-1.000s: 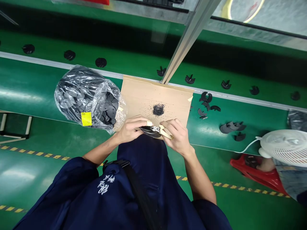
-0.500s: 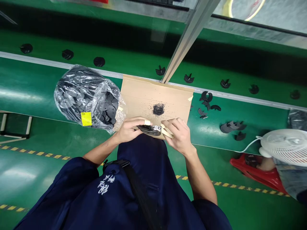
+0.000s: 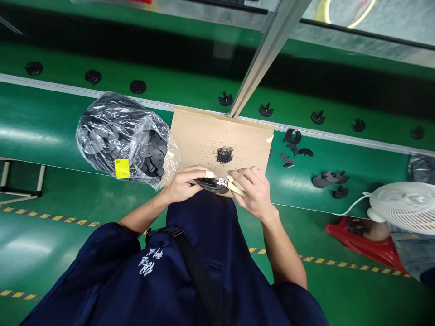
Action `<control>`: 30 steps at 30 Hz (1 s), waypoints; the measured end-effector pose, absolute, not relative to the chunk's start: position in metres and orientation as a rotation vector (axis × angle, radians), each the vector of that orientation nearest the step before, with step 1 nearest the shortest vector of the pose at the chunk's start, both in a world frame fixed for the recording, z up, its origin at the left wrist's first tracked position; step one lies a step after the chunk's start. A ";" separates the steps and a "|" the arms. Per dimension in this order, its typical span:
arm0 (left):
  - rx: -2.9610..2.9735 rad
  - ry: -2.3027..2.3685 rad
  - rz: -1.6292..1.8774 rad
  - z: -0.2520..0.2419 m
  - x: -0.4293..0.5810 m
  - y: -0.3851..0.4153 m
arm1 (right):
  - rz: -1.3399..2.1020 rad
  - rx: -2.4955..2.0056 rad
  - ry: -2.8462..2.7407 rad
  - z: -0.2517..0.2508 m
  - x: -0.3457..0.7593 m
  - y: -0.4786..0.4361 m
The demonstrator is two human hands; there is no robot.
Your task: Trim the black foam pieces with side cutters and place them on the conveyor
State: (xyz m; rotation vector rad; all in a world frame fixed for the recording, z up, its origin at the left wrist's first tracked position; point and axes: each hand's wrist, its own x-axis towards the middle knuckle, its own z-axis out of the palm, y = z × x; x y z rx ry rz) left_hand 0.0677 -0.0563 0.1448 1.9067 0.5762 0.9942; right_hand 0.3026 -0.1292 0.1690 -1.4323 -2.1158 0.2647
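While both hands meet at the bottom edge of the cardboard sheet [image 3: 204,136], just below the middle of the frame, the left hand [image 3: 183,183] has its grip pinched on a black disc [image 3: 210,185], with a taped fingertip on top of it. The right hand [image 3: 253,190] has its grip closed around small cutters [image 3: 234,186] with cream handles, and their metal tip touches the disc's right edge. Whether the blades are biting into the disc is too small to tell.

The cardboard lies on a green bench [image 3: 41,131], and a little heap of black crumbs [image 3: 224,154] sits on it just above the hands. At the left of the cardboard, touching its edge, a clear plastic bag [image 3: 102,131] lies on its side, full of the same discs, with a yellow label [image 3: 121,168] on its lower part. To the right of the cardboard a few notched black pieces [image 3: 292,136] lie loose, and further right there is a small stack of flat ones [image 3: 328,179].

Across the upper part of the frame a green belt [image 3: 190,90] carries single black pieces [image 3: 266,110] in a spaced row. A slanted metal post [image 3: 265,50] rises from the top edge of the cardboard. At the right edge stands a white fan [image 3: 404,208].
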 end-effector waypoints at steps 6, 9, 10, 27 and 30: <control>1.906 0.565 1.017 0.145 0.069 -0.058 | 0.287 -1.436 -2.142 0.168 0.304 -0.130; 1.902 0.560 1.013 0.145 0.069 -0.058 | 0.295 -1.420 -2.125 0.168 0.304 -0.130; 1.901 0.561 1.009 0.146 0.069 -0.057 | 0.296 -1.417 -2.122 0.169 0.304 -0.130; 1.926 0.604 1.030 0.145 0.070 -0.062 | 0.040 -1.475 -2.170 0.165 0.303 -0.131; 1.939 0.610 1.022 0.145 0.070 -0.062 | 0.045 -1.480 -2.181 0.164 0.303 -0.131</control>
